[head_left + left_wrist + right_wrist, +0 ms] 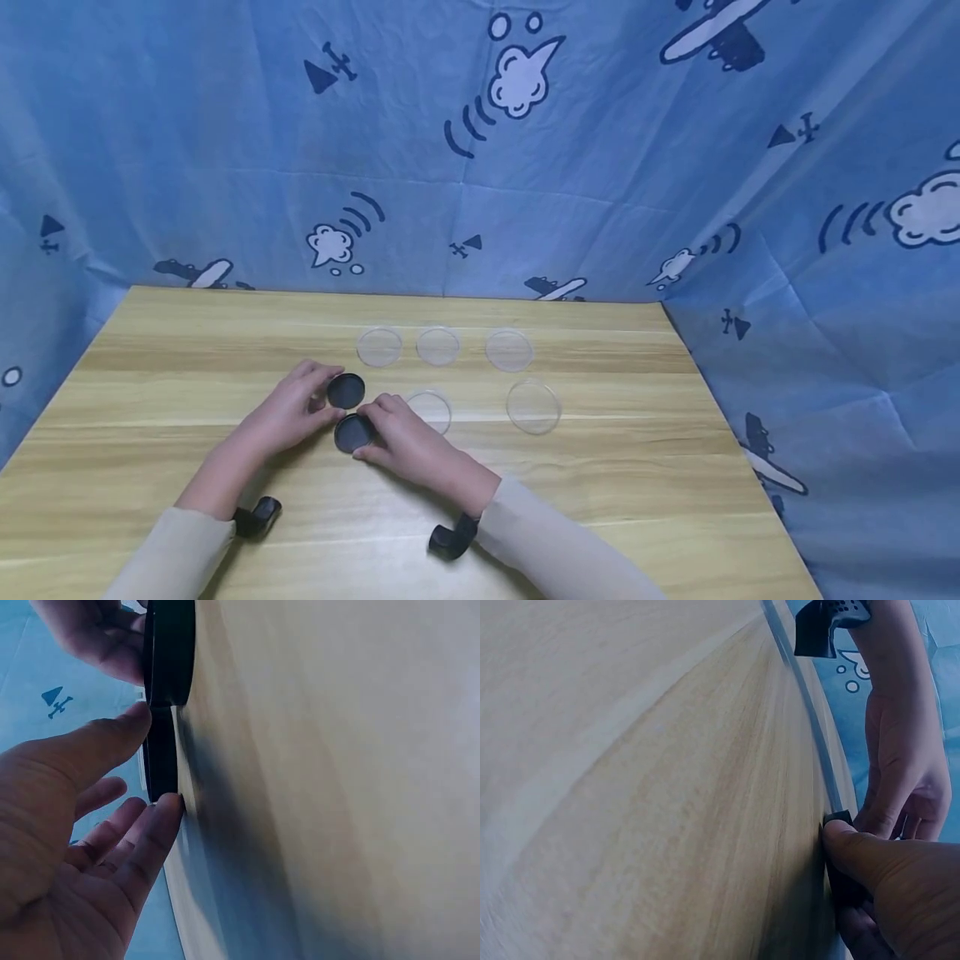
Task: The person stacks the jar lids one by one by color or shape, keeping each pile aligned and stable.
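Two shallow black round dishes lie on the table in front of me, almost touching. My left hand (292,408) pinches the farther black dish (346,391) between its thumb and fingers, around the left side. The nearer black dish (353,434) is held at its right side by my right hand (412,442), thumb at the near edge and fingers at the far edge. In the left wrist view the farther dish (162,757) sits between thumb and fingertips, with the nearer dish (171,652) beside it. My right thumb partly hides the nearer dish (844,885) in the right wrist view.
Several clear round discs lie beyond and to the right: a back row of three, including a middle disc (438,346), and two closer, one (431,412) just behind my right hand, another (533,407) farther right. A blue patterned cloth (420,150) surrounds the wooden table (600,500).
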`<state>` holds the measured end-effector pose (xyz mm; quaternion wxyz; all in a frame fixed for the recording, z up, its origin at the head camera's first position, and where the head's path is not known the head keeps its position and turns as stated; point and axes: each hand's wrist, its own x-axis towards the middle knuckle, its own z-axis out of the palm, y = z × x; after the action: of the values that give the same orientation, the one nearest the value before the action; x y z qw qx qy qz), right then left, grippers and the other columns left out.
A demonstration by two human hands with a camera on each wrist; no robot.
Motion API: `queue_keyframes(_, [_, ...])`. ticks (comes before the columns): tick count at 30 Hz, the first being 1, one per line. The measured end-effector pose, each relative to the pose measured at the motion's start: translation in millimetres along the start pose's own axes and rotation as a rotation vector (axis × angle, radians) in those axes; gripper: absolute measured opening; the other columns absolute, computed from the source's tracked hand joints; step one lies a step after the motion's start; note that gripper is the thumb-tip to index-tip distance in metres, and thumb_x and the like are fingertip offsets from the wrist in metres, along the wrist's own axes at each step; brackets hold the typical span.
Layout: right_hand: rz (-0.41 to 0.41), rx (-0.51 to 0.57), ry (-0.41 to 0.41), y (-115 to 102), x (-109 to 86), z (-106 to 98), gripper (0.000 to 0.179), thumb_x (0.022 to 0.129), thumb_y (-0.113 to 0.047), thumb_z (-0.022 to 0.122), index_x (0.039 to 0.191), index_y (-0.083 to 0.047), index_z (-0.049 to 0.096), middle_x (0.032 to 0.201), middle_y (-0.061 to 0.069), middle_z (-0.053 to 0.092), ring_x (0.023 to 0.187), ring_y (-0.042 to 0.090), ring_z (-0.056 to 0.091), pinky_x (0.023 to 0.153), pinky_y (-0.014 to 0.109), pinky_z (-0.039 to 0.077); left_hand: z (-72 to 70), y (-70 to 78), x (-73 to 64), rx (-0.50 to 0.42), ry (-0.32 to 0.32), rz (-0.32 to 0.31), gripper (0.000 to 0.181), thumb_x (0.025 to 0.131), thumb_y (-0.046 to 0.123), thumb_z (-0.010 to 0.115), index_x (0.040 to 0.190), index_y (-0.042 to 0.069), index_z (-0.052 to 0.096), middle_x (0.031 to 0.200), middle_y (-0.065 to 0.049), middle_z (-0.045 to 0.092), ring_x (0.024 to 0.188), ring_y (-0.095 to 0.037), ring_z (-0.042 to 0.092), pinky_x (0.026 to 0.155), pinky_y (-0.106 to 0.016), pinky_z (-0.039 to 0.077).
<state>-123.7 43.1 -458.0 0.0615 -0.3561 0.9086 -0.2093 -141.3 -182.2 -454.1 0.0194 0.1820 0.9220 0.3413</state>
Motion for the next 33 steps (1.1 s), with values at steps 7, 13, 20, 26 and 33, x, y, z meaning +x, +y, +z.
queue_keyframes(7, [-0.001, -0.006, 0.005, 0.4, -0.4, 0.9, 0.05, 0.096, -0.035, 0.077, 0.135, -0.006, 0.063, 0.122, 0.005, 0.065, 0.11, 0.014, 0.057, 0.093, 0.018, 0.05, 1.4, -0.2, 6.2, 0.025, -0.02, -0.006, 0.06, 0.089, 0.01, 0.081, 0.141, -0.008, 0.057, 0.124, -0.026, 0.059, 0.097, -0.03, 0.061, 0.087, -0.048, 0.055])
queue_keyframes(13, [0.004, 0.001, 0.007, 0.8, 0.1, 1.6, 0.049, 0.096, -0.034, 0.077, 0.135, -0.007, 0.064, 0.121, 0.004, 0.065, 0.109, 0.013, 0.057, 0.092, 0.017, 0.05, 2.7, -1.4, 11.1, 0.046, -0.032, -0.004, 0.06, 0.089, 0.01, 0.081, 0.14, -0.01, 0.057, 0.121, -0.024, 0.06, 0.093, -0.024, 0.059, 0.082, -0.041, 0.053])
queue_keyframes(20, [0.014, 0.004, -0.004, -0.1, 0.4, 1.0, 0.052, 0.097, -0.036, 0.076, 0.137, -0.006, 0.063, 0.122, 0.004, 0.065, 0.109, 0.012, 0.056, 0.092, 0.017, 0.05, 4.3, 0.5, 15.2, 0.077, -0.029, -0.014, 0.058, 0.087, 0.011, 0.083, 0.136, -0.009, 0.06, 0.117, -0.023, 0.063, 0.09, -0.024, 0.057, 0.081, -0.04, 0.051])
queue_keyframes(26, [0.013, 0.003, -0.001, 0.1, -0.2, 1.1, 0.052, 0.096, -0.035, 0.076, 0.137, -0.006, 0.063, 0.121, 0.004, 0.065, 0.108, 0.012, 0.056, 0.091, 0.016, 0.049, 6.6, 2.2, 16.4, 0.089, -0.016, -0.037, 0.057, 0.085, 0.011, 0.084, 0.134, -0.009, 0.063, 0.112, -0.021, 0.063, 0.087, -0.023, 0.056, 0.078, -0.039, 0.05])
queue_keyframes(33, [0.015, 0.009, 0.003, 0.8, -0.6, 2.0, 0.052, 0.097, -0.035, 0.076, 0.138, -0.006, 0.062, 0.121, 0.004, 0.065, 0.108, 0.012, 0.056, 0.091, 0.017, 0.049, 6.5, 4.1, 15.5, 0.075, -0.009, -0.058, 0.055, 0.085, 0.012, 0.085, 0.131, -0.008, 0.064, 0.111, -0.022, 0.063, 0.089, -0.025, 0.056, 0.082, -0.043, 0.051])
